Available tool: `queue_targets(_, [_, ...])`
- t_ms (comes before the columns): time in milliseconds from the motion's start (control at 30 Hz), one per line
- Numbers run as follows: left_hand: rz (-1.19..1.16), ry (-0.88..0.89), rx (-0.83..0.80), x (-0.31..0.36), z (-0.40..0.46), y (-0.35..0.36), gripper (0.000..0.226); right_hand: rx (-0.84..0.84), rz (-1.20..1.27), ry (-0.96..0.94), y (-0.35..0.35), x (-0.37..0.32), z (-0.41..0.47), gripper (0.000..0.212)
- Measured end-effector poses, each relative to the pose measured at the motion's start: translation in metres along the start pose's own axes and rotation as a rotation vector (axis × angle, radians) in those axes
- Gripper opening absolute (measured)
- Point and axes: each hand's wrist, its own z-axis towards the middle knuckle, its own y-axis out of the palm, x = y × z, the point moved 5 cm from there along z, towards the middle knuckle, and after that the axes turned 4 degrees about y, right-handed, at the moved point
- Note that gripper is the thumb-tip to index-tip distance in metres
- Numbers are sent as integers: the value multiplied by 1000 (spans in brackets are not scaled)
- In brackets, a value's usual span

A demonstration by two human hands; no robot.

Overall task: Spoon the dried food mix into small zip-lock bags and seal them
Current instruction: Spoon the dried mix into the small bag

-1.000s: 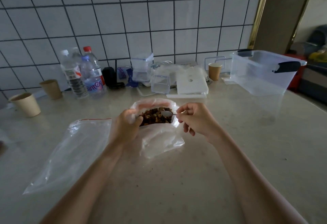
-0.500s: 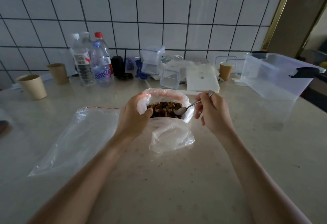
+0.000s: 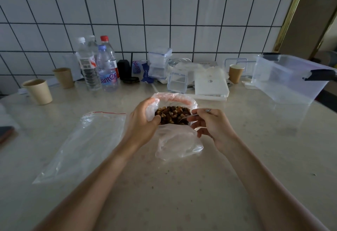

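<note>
A clear plastic bag (image 3: 179,140) stands open in the middle of the counter, holding a brown and tan dried food mix (image 3: 172,115). My left hand (image 3: 141,124) grips the bag's left rim and holds its mouth open. My right hand (image 3: 212,127) holds a metal spoon (image 3: 191,115) whose bowl is buried in the mix at the bag's right side. An empty zip-lock bag (image 3: 83,147) with a red seal line lies flat to the left of my left arm.
Water bottles (image 3: 99,66), paper cups (image 3: 38,92) (image 3: 63,77) (image 3: 236,73), small clear boxes (image 3: 177,81) and a white box (image 3: 210,85) line the tiled wall. A large clear storage bin (image 3: 290,79) stands at the right. A dark object (image 3: 6,133) lies at the left edge.
The spoon has tipped down and its bowl has gone into the mix. The camera has shifted, so everything sits slightly lower and to the right in view.
</note>
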Motion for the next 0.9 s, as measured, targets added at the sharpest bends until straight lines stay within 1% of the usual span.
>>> queue_targets(167, [-11, 13, -8, -1, 0, 0, 62, -39, 71, 46, 6, 7, 3, 24])
queue_targets(367, [20, 0, -35, 1, -1, -3, 55, -24, 152, 77, 2, 6, 7, 24])
queue_targets(433, [59, 19, -37, 6, -1, -8, 46, -23, 169, 72, 0, 3, 5, 24])
queue_targets(500, [134, 81, -13, 16, -3, -15, 36, -26, 178, 60, 0, -1, 3, 24])
queue_targets(567, [207, 150, 38, 27, -6, -24, 19, -27, 180, 45, -1, -5, 1, 24])
queue_targets(600, [238, 163, 34, 32, -8, -27, 13, -26, 173, 36, -2, -6, 1, 25])
queue_targets(667, [289, 143, -72, 33, -15, -28, 15, -23, 152, 19, -4, -8, 1, 25])
queue_targets(767, [285, 25, -274, 23, -29, -23, 19, -16, 133, 8, -4, -10, 2, 26])
queue_targets(833, [322, -35, -328, 14, -38, -19, 25, -11, 139, 7, -4, -10, 2, 26])
queue_targets(900, [342, -72, -323, 8, -45, -14, 33, -11, 155, 7, -4, -11, 1, 26])
